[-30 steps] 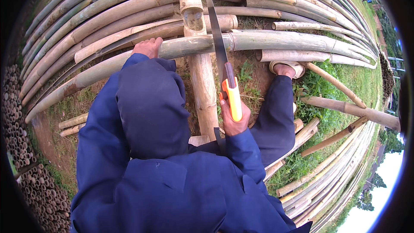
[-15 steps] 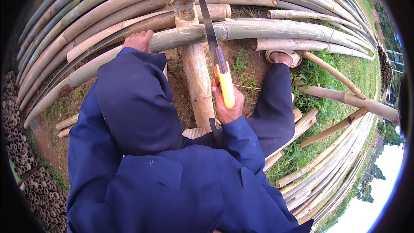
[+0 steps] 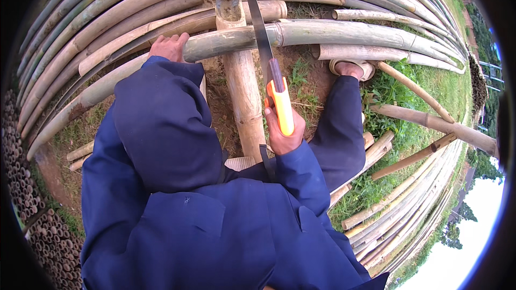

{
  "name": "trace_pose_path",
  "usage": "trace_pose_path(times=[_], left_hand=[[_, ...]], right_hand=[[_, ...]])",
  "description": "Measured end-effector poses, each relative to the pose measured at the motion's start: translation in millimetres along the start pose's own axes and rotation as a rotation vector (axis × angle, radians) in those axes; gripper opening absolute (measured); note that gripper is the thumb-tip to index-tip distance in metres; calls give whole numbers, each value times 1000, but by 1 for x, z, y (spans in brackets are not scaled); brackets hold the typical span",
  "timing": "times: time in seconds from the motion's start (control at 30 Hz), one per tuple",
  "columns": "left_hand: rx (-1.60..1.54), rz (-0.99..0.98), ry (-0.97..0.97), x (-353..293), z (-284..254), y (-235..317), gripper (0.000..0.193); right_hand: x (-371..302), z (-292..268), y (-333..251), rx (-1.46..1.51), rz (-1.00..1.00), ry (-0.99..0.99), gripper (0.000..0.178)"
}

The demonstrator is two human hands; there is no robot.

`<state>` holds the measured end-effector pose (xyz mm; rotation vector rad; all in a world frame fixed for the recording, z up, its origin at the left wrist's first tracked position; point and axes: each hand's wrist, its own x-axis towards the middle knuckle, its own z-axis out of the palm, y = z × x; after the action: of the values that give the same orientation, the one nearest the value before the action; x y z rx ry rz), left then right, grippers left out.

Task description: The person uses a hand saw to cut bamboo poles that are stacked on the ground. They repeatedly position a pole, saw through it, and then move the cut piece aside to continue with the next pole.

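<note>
A long greenish-grey bamboo pole [image 3: 333, 33] lies crosswise in front of me. It rests on an upright-running bamboo log [image 3: 243, 94] whose far end has a notch cut out of it. My left hand [image 3: 168, 47] is closed over the pole to the left of that log. In my right hand [image 3: 286, 135] is the yellow and orange handle of a handsaw [image 3: 281, 106]. Its long blade crosses the pole just right of the log, beside a node ring. How deep the teeth sit in the bamboo I cannot tell.
Many bamboo poles [image 3: 123, 19] lie side by side beyond the crosswise pole. More poles [image 3: 408, 193] are stacked at lower right, near a propped bamboo frame [image 3: 435, 121]. Cut bamboo ends [image 3: 54, 241] pile up at lower left. My sandalled foot [image 3: 352, 70] stands on the ground at right.
The whole view has shifted very slightly. Both hands keep their holds, and the saw stays across the pole at nearly the same place.
</note>
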<state>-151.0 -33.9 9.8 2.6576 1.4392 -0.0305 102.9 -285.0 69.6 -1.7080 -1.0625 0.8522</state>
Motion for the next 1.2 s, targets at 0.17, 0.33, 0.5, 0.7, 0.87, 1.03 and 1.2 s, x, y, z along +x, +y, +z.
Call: trace_pose_path(times=[0.17,0.33,0.5,0.7,0.87,1.03,1.2], left_hand=[[9,-20,-34,-3,5,-10,72],[-22,0,-48,5,6,-3,75],[-30,-3,-44,-1,0,-5,73],[2,-28,-62,2,2,-9,73],[-27,16,-65,11,7,-5,74],[47,-8,-71,4,5,-6,75],[18,-20,-55,-1,5,-9,75]], right_hand=[[-136,-61,11,-225,-52,-117,48],[1,-7,6,12,61,-7,14],[11,1,1,45,-39,3,15],[-134,-66,-3,-206,27,-112,46],[25,-3,12,12,22,-31,17],[-10,-10,-9,18,10,-72,18],[-129,-68,-4,-231,-23,-123,44]])
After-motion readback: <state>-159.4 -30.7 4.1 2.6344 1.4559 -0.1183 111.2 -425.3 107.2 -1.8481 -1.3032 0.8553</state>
